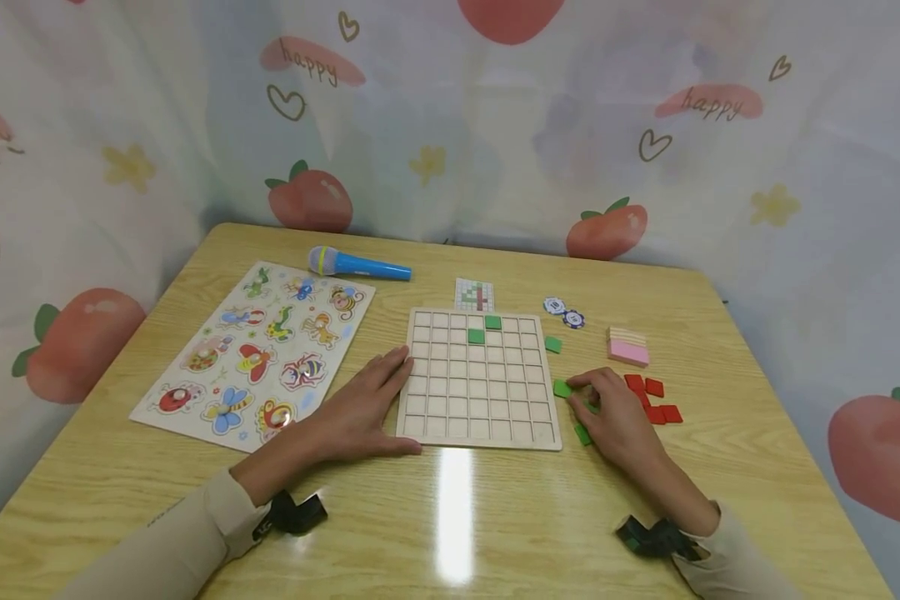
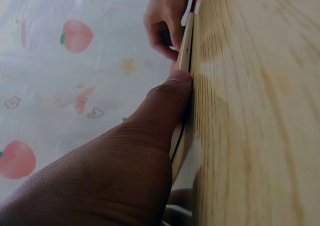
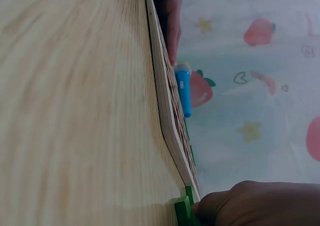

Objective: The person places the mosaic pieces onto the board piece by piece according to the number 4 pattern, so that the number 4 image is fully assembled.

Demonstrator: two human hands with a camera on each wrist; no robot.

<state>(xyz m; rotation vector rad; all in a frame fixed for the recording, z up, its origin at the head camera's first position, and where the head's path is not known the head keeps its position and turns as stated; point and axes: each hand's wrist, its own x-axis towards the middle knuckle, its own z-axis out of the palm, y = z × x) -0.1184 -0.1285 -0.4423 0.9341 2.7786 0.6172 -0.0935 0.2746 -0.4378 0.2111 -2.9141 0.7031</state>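
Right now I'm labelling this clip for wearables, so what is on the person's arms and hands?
Both arms wear long beige sleeves. A black strap with a small black mount sits at the left wrist and another at the right wrist. The left hand and right hand are bare: no gloves or rings visible.

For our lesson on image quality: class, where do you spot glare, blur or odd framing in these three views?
Head view: a bright streak of glare on the table below the grid board. Left wrist view: the left hand looms dark and soft. Right wrist view: the tabletop appears tipped sideways, its near grain blurred.
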